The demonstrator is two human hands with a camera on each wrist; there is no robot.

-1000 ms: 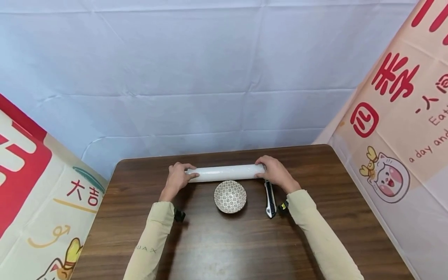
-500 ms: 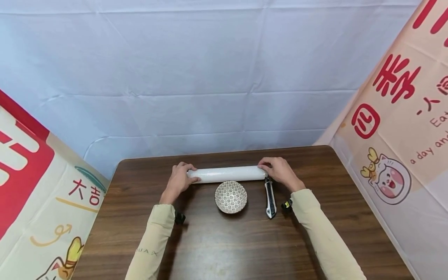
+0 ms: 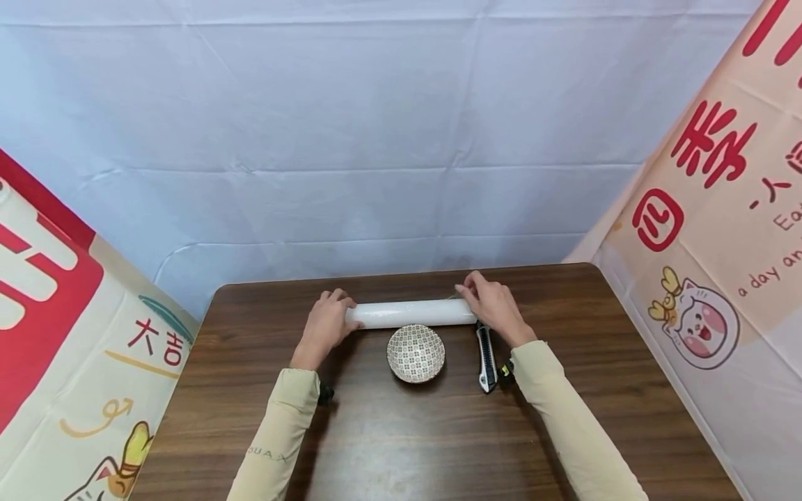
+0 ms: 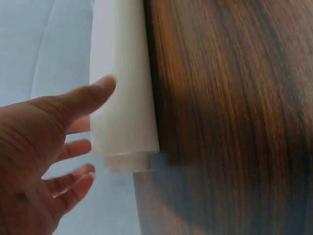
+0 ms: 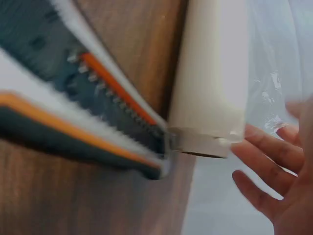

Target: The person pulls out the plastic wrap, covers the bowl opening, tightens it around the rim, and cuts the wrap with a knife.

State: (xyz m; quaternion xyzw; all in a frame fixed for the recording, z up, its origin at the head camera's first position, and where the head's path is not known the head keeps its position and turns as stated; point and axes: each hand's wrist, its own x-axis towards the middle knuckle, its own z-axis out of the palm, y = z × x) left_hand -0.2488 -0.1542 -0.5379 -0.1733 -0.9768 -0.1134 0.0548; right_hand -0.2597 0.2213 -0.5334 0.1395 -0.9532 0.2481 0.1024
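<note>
1. The white roll (image 3: 410, 314) lies lengthwise across the far part of the desk (image 3: 401, 445). I judge it fairly light and stiff, smooth enough to slip or roll; the projecting core (image 5: 203, 146) looks a good place to steady it.
2. Clear film (image 5: 272, 90) shows beyond the roll; I expect it to be thin, clingy and easily torn, best taken by its edge.
3. My left hand (image 3: 322, 323) loosely holds the roll's left end, thumb over it, fingers spread behind.
4. My right hand (image 3: 493, 304) seems to pinch the film between thumb and forefinger, other fingers loose.
5. Nearer me are the patterned bowl (image 3: 416, 353) and, by the roll's right end, the utility knife (image 3: 486, 363).
</note>
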